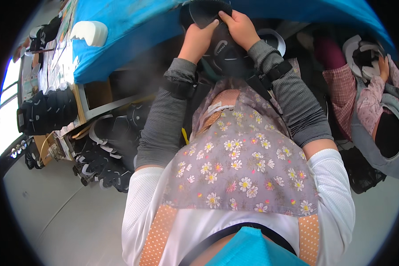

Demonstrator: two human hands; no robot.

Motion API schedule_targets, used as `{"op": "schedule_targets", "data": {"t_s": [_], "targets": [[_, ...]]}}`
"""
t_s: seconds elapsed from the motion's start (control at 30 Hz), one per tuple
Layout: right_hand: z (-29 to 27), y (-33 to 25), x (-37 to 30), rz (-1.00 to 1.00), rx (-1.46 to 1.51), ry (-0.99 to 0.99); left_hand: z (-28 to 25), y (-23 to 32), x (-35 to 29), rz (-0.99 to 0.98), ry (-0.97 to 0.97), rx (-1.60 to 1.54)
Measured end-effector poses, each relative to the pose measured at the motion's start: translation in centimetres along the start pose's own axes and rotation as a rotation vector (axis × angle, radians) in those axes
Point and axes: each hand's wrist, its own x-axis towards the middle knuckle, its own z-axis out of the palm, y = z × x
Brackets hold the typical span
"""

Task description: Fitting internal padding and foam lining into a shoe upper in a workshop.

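Observation:
Both hands are at the top middle, at the edge of a blue-covered table point(133, 48). Between them is a black curved piece point(206, 12) with a mesh-like surface; its exact kind is unclear. My left hand point(196, 42) grips its left side, the thumb pressed on top. On its right side, my right hand point(240, 30) pinches it, thumb also on top and close to the other thumb. The fingers underneath are hidden. Just below the hands lies a dark padded part point(226, 52) with white marks; I cannot tell whether it joins the held piece.
A white foam-like block point(89, 33) sits on the table's left. Stacked black moulded pieces point(46, 111) hang at the far left, with more black-and-white pieces point(108, 153) below. At right, a co-worker's hand point(383, 68) touches a white-and-black ring-shaped item point(363, 55).

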Motion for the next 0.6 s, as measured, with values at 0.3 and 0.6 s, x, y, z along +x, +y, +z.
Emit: {"op": "schedule_targets", "data": {"t_s": [0.3,0.6], "targets": [[0.2,-2.4,-0.7,-0.037,-0.163,0.003,-0.6,-0.1,-1.0,0.176,0.045,-0.007],[-0.6,-0.7,-0.4,-0.037,0.016,-0.013,0.3,-0.2,-0.4,0.065,-0.021,-0.108]]}}
